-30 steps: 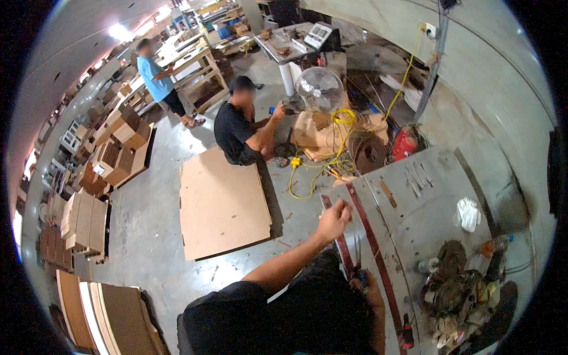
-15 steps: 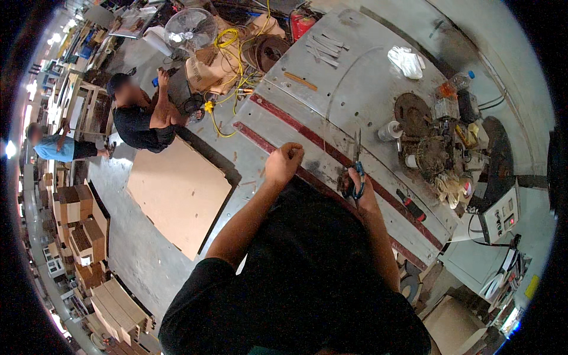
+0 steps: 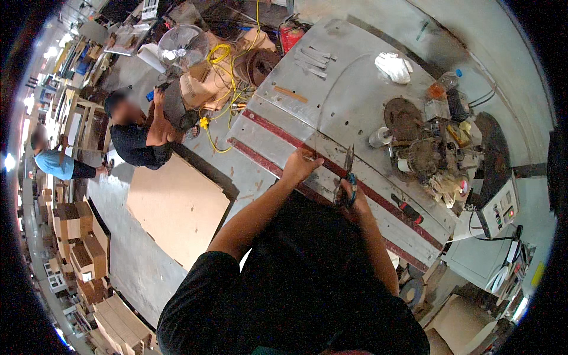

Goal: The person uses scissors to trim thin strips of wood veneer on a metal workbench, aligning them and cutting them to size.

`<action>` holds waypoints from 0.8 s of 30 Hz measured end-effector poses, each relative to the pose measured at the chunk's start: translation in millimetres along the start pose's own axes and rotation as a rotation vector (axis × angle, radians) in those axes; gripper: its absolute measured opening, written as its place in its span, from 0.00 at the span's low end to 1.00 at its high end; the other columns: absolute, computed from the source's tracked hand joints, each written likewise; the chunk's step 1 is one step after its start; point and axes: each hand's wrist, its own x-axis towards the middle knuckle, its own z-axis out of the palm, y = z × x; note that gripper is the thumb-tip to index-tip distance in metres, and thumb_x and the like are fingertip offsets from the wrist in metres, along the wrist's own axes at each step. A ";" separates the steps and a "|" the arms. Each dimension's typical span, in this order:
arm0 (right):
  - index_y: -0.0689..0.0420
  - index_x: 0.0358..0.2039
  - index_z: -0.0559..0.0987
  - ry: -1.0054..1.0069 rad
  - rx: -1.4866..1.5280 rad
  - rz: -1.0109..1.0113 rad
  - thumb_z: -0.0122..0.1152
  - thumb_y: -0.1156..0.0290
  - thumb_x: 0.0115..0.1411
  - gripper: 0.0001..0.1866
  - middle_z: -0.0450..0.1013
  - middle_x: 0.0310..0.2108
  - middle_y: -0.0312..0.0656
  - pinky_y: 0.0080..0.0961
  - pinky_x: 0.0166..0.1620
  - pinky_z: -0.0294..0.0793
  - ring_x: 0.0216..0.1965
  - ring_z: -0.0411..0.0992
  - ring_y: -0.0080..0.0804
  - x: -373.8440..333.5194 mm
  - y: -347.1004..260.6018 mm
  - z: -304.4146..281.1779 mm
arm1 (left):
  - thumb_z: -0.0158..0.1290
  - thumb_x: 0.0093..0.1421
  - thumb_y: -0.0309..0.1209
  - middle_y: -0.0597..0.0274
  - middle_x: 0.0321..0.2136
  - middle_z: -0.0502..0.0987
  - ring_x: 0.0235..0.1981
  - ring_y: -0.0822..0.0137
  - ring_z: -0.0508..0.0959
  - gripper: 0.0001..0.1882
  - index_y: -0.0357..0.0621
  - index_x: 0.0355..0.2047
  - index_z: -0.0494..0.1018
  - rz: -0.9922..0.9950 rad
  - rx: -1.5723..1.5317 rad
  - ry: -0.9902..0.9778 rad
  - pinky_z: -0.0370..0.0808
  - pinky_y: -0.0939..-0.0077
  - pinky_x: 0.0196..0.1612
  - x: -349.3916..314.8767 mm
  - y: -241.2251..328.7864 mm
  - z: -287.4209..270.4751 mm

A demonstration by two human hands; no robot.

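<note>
- The left hand (image 3: 300,166), just above the middle of the frame, is clenched on the near edge of a thin clear sheet (image 3: 346,127) that lies over the grey metal surface (image 3: 349,94).
- The right hand (image 3: 350,196), just right of it, grips a pair of blue-handled pliers (image 3: 349,174); their dark jaws point up the frame and sit at the sheet's edge (whether they bite it I cannot tell).
- Two dark red stripes (image 3: 278,133) run slantwise across the surface, passing under both hands.
- On the right of the surface lies a heap of rusty discs, cups and rags (image 3: 426,151), with a small white cup (image 3: 378,137) at its left side.
- A crumpled white cloth (image 3: 393,66) sits at the upper right, and a clear bottle with a blue cap (image 3: 445,86) is near it.
- A red-handled tool (image 3: 407,208) lies on the surface, right of the right hand.
- A pale box with buttons and a red switch (image 3: 496,207) stands at the right edge.
- A large flat brown cardboard sheet (image 3: 174,207) lies on the floor, left of centre.
- Stacked brown cartons (image 3: 77,242) fill the lower left.
- Another person in black (image 3: 139,139) crouches at the upper left beside a white fan (image 3: 180,50) and a tangled yellow cable (image 3: 222,56).
</note>
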 end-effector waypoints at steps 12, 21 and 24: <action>0.54 0.31 0.73 0.014 0.141 0.154 0.58 0.52 0.65 0.17 0.70 0.23 0.33 0.24 0.28 0.67 0.23 0.69 0.25 -29.5 -63.1 21.9 | 0.71 0.45 0.41 0.45 0.35 0.81 0.39 0.54 0.81 0.33 0.32 0.44 0.72 -0.011 -0.063 -0.134 0.77 0.63 0.43 32.1 -42.6 17.3; 0.54 0.32 0.72 -0.009 0.204 0.163 0.57 0.52 0.65 0.18 0.69 0.23 0.34 0.24 0.30 0.68 0.24 0.69 0.25 -31.0 -60.2 19.8 | 0.68 0.46 0.40 0.49 0.33 0.80 0.38 0.54 0.82 0.25 0.38 0.40 0.76 0.103 0.026 -0.087 0.77 0.61 0.41 31.5 -46.2 24.5; 0.54 0.31 0.72 -0.024 0.212 0.147 0.58 0.52 0.65 0.18 0.69 0.23 0.34 0.25 0.30 0.68 0.24 0.68 0.25 -31.2 -58.0 17.2 | 0.66 0.48 0.37 0.52 0.29 0.80 0.33 0.57 0.82 0.21 0.38 0.38 0.77 0.139 0.032 -0.094 0.78 0.64 0.37 29.3 -40.4 25.4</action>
